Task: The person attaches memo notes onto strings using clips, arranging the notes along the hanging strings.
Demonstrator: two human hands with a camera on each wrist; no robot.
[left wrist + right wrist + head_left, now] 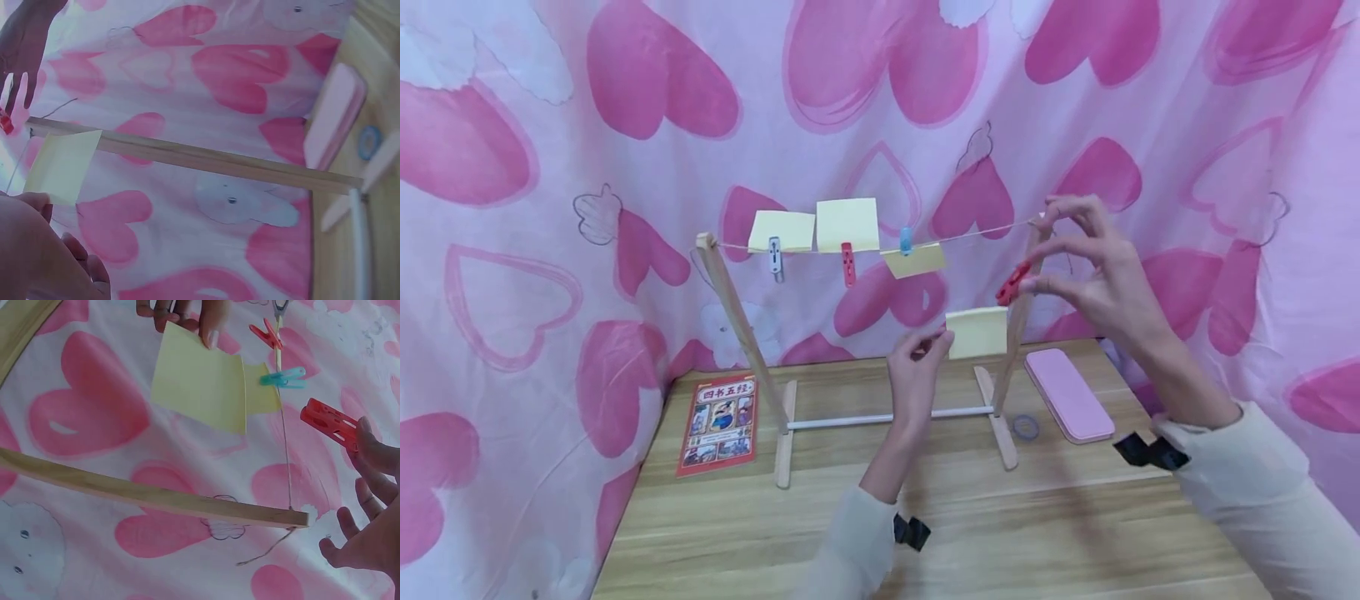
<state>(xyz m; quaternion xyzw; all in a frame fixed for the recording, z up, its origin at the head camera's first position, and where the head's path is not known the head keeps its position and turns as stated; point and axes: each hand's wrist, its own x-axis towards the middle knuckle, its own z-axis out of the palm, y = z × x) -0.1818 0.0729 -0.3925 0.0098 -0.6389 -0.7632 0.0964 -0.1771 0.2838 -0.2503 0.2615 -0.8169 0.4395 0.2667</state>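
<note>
My left hand (pixel 916 375) pinches a yellow sticky note (pixel 977 333) by its left edge, below the string (pixel 981 232) and near the right post. My right hand (pixel 1101 275) holds a red clothespin (pixel 1013 283) between thumb and finger, beside the top of that post; in the right wrist view the red clothespin (pixel 329 424) is apart from the string. Three notes are clipped along the string: one with a white-grey clothespin (pixel 776 258), one with a red clothespin (pixel 848 264), one with a blue clothespin (pixel 906 241).
A wooden frame with a left post (pixel 737 321) and white bottom rod (pixel 842 422) stands on the wooden table (pixel 1000 533). To its left lies a red booklet (pixel 718 423). A pink case (pixel 1069 395) and a small tape roll (pixel 1026 427) lie right. Behind hangs a heart-patterned curtain (pixel 880 75).
</note>
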